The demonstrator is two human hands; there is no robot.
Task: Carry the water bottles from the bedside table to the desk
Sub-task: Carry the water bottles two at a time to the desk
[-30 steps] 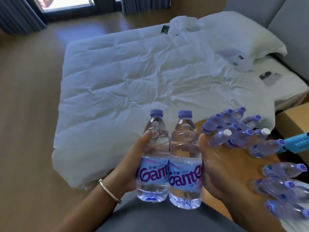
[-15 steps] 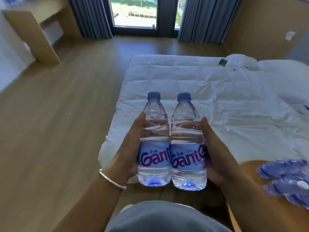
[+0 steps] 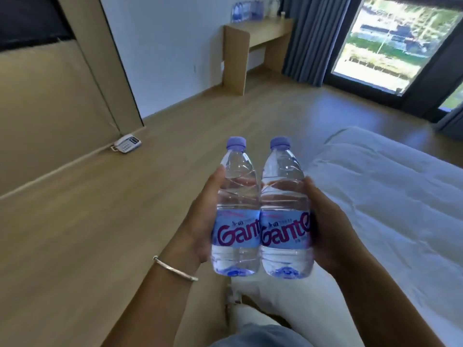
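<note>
head view: swung round hard in the last second, off the bedside pile of bottles and the bed, now facing the desk (image 3: pixel 258 33) at the upper middle of the frame. means pickup is done and this is the carry leg, by the look of it.

two water bottles dead centre, upright, side by side and touching. left bottle (image 3: pixel 235 211) clamped in the left hand (image 3: pixel 200 221), thumb up along its side, fingers hidden behind. right bottle (image 3: pixel 285 214) clamped in the right hand (image 3: pixel 325 221), same sort of grip. same hold as half a second ago, nothing slipped, purple caps on both.

a cluster of bottles (image 3: pixel 244 11) already standing on the far end of the desk, top of frame, blurry, so can't count them. guessing several trips are done already and more are left.

room stuff: pale wood floor (image 3: pixel 125 221) across the middle and left, open path to the desk. white phone (image 3: pixel 126 144) sitting on the floor by the wall, left of centre, off the straight line but worth stepping wide. white bed (image 3: pixel 388 196) along the right edge. grey curtain (image 3: pixel 310 41) and bright window (image 3: pixel 395 41) at upper right. thin bangle (image 3: pixel 175 269) on the left wrist, lower centre.
</note>
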